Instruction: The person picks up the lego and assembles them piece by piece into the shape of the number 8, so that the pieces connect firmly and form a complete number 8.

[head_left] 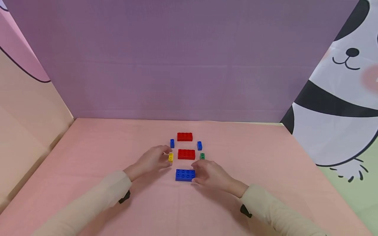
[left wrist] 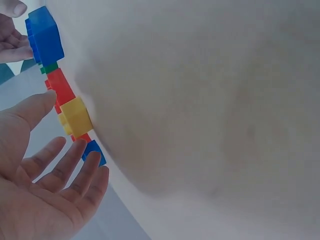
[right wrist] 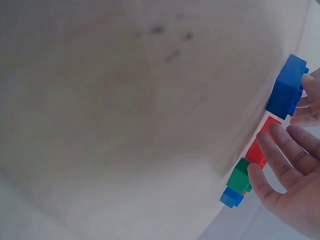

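My left hand [head_left: 153, 159] reaches in from the left with its fingers spread apart beside a small yellow brick [head_left: 170, 157]. In the left wrist view the same yellow brick [left wrist: 76, 116] stands just beyond the thumb and fingertips. To the right, my right hand [head_left: 213, 175] is held with loosely bent fingers at the right end of a large blue brick [head_left: 185, 175], which lies nearest to me. A small green brick [head_left: 202, 156] is just beyond the right hand. In the right wrist view, that hand's fingers [right wrist: 280, 160] are parted, with nothing between them.
Two red bricks lie beyond the large blue one, a middle one [head_left: 186, 154] and a far one [head_left: 184, 137]. Small blue bricks stand on the left [head_left: 172, 143] and right [head_left: 199, 146]. A pink cloth [head_left: 118, 137] covers the table; a purple panel [head_left: 177, 65] rises behind it.
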Tool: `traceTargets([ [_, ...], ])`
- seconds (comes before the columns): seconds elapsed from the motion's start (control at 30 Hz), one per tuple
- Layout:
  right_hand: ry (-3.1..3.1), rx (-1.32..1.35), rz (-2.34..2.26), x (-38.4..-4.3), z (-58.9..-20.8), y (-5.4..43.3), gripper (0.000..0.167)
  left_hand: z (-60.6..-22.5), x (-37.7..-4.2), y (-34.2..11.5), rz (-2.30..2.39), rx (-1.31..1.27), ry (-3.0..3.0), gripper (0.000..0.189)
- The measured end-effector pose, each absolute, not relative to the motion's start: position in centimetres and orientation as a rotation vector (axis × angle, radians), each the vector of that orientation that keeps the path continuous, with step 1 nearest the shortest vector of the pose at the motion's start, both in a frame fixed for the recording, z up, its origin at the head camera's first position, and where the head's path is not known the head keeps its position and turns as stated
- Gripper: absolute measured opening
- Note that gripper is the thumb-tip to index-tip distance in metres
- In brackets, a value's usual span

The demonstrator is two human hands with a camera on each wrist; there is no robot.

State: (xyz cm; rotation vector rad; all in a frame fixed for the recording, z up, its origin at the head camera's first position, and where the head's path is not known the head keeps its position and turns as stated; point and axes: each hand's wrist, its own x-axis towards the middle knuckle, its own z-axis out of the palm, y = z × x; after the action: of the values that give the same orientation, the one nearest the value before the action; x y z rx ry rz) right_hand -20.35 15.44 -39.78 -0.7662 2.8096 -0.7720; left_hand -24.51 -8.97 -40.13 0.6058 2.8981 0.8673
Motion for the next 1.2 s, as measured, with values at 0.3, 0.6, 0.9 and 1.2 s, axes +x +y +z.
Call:
traceTargets([
  [0.3, 2.794, -0.767, -0.769, -20.6, -40.1, 15.5, 0.045, -40.6, -25.0, -8.6, 0.886, 0.617, 2.898, 0.045],
  [0.6, 2.799, -0.780, -0.726, -20.5, -40.2, 15.4, 0.044, -40.9, -25.5, -8.6, 0.860, 0.617, 2.886, 0.041],
  [0.9, 2.801, -0.800, -0.699, -20.5, -40.3, 15.4, 0.041, -40.8, -25.7, -8.5, 0.838, 0.599, 2.893, 0.037],
  [1.2, 2.805, -0.795, -0.694, -20.5, -40.3, 15.3, 0.039, -40.7, -25.8, -8.3, 0.818, 0.599, 2.886, 0.033],
])
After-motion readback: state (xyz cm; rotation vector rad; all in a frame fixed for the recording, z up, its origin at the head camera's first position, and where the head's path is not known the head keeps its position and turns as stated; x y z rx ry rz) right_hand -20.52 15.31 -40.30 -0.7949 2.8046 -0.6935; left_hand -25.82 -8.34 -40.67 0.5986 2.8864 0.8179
